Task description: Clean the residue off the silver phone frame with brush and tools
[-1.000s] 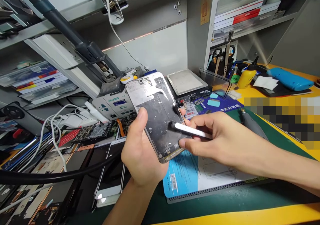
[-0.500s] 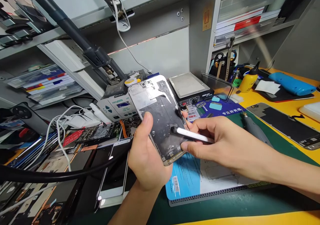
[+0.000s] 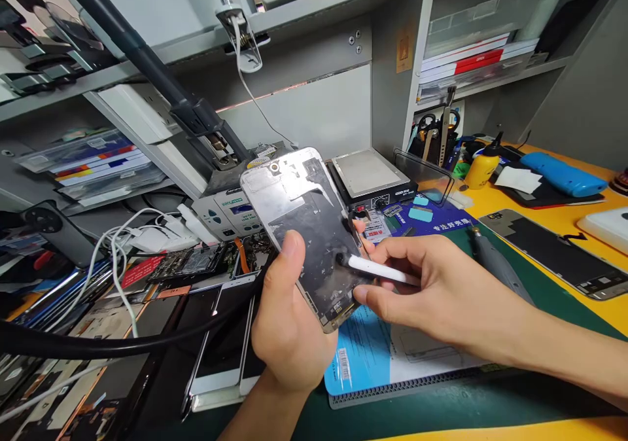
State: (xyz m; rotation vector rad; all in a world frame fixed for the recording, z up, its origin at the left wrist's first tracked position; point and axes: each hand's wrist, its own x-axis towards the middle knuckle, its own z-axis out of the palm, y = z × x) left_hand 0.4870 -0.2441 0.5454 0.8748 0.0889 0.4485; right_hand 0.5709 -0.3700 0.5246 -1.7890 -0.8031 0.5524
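A phone screen assembly (image 3: pixel 314 231) with a dark, scuffed back and a bright metal upper part is held tilted at the centre. My left hand (image 3: pixel 294 317) is closed round its lower left side, thumb on the edge. From the right, my right hand (image 3: pixel 426 284) pinches a white-handled tool (image 3: pixel 377 267) with a dark tip, which lies over the lower right of the screen's back. The right thumb is at the screen's lower right edge. Under the hands is a blue and white printed sheet (image 3: pixel 363 349).
Several phones and screens (image 3: pixel 220 343) lie at the left beneath a black cable (image 3: pixel 122 346). Behind are a control box (image 3: pixel 226 215) and a flat heating plate (image 3: pixel 370 171). On the right are a grey pen-like tool (image 3: pixel 498 264), another screen part (image 3: pixel 554 251) and a yellow bottle (image 3: pixel 483 164).
The top of the screen assembly has shifted slightly left and appears a little nearer. Both hands keep their hold. The camera view has shifted slightly.
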